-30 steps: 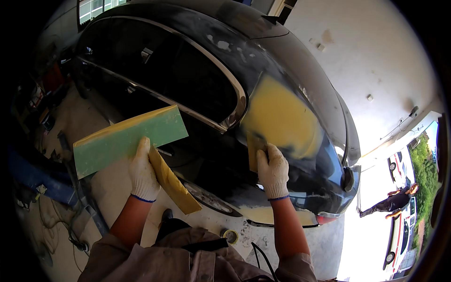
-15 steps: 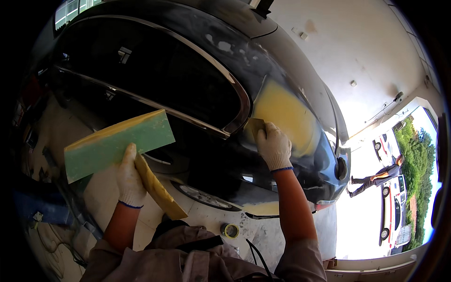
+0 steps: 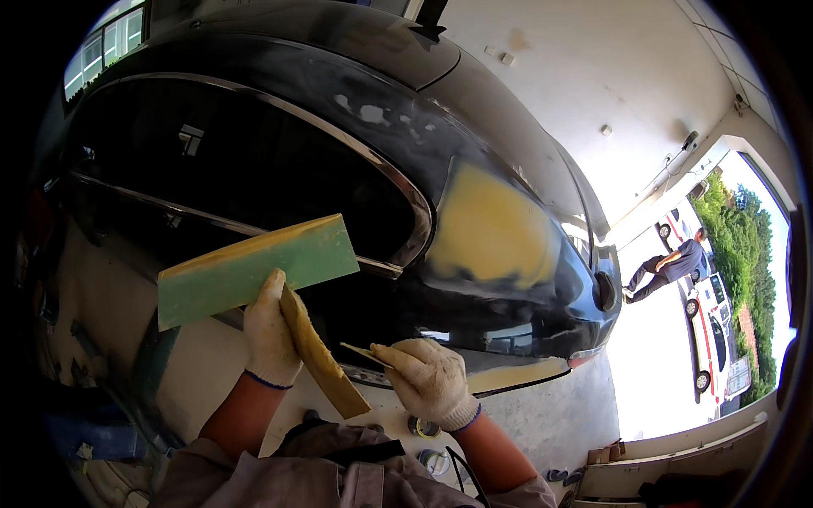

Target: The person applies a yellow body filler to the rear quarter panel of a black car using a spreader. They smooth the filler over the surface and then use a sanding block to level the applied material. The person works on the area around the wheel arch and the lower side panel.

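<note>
The right hand (image 3: 430,381), thin sheet (image 3: 364,352) pinched, was drawn off the now-untouched yellow patch (image 3: 491,227) toward the left hand (image 3: 271,339), green board (image 3: 254,274) pinched.

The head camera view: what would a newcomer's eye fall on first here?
A bright yellow patch stands out on the dark car, right of centre. Left of centre, the gloved left hand holds a wide green sheet and a curved yellow strip. Below and left of the patch, the gloved right hand holds a thin yellowish piece.

I can read no lettering from here; the pale board (image 3: 738,378) outside perhaps bears writing, too small to tell.
</note>
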A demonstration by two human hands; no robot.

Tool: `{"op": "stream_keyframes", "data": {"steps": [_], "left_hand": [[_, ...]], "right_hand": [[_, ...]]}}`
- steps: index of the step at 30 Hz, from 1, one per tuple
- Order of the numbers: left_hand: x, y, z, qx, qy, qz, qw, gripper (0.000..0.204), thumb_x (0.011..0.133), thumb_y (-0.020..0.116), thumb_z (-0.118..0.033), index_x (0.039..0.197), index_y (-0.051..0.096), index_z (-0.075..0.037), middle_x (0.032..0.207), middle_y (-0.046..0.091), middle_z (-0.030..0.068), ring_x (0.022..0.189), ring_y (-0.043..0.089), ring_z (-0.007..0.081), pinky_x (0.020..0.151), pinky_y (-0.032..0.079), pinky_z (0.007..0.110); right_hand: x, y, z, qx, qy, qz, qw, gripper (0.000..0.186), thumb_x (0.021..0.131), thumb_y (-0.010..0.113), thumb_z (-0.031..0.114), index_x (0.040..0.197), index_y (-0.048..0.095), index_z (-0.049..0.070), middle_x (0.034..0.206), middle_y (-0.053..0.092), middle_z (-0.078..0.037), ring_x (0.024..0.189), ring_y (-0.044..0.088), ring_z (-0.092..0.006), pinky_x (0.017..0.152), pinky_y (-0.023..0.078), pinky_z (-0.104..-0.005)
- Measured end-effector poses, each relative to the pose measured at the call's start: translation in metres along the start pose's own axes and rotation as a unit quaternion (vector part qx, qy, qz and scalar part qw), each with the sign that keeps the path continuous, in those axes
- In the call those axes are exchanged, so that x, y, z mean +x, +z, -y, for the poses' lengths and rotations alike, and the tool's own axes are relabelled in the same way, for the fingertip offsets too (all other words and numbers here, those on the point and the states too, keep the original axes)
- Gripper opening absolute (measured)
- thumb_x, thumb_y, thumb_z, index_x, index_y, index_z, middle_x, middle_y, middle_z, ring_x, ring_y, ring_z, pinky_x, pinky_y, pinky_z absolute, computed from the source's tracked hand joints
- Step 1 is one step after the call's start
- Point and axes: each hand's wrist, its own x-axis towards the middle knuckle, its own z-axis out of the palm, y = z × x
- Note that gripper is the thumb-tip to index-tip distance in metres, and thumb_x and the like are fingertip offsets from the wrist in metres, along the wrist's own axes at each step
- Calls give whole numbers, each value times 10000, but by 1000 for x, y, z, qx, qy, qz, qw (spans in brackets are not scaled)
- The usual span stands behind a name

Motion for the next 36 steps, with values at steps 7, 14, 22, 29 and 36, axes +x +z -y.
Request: {"op": "stream_keyframes", "data": {"steps": [7,14,22,29,36], "left_hand": [[-3,-3,-24,49,54,-13,997,213,1116,564,-295,1006,571,-113,606,528,-1,426,489,117,417,418,264],[8,-33,-22,70,58,21,996,201,1108,577,-288,1039,578,-99,647,544,13,458,510,123,432,422,271],[21,-50,-29,60,48,0,997,203,1108,595,-299,1047,580,-106,659,551,8,468,517,114,436,428,264],[15,-21,-14,95,45,69,992,218,1107,586,-292,1017,588,-93,600,523,-3,432,489,108,429,415,255],[5,20,23,127,-3,117,985,311,1063,638,-345,1126,648,-40,964,616,25,821,596,103,744,505,266]], "right_hand": [[61,-36,-83,-224,142,-154,952,361,935,709,80,1276,763,185,1131,720,-59,1091,675,-325,923,549,-469],[181,-71,-161,-387,60,-189,900,397,924,685,96,1287,774,232,1218,717,4,1158,642,-292,1006,504,-462],[112,4,-141,-342,53,-138,928,443,874,661,32,1265,782,202,1198,726,-17,1127,649,-311,996,508,-472],[29,10,-18,-92,127,-238,958,533,823,688,-116,1322,748,65,1248,720,-143,1107,677,-346,1009,528,-427],[-41,-4,33,175,147,-109,968,431,884,689,-84,1297,748,27,1249,717,-157,1133,694,-305,975,556,-387]]}}
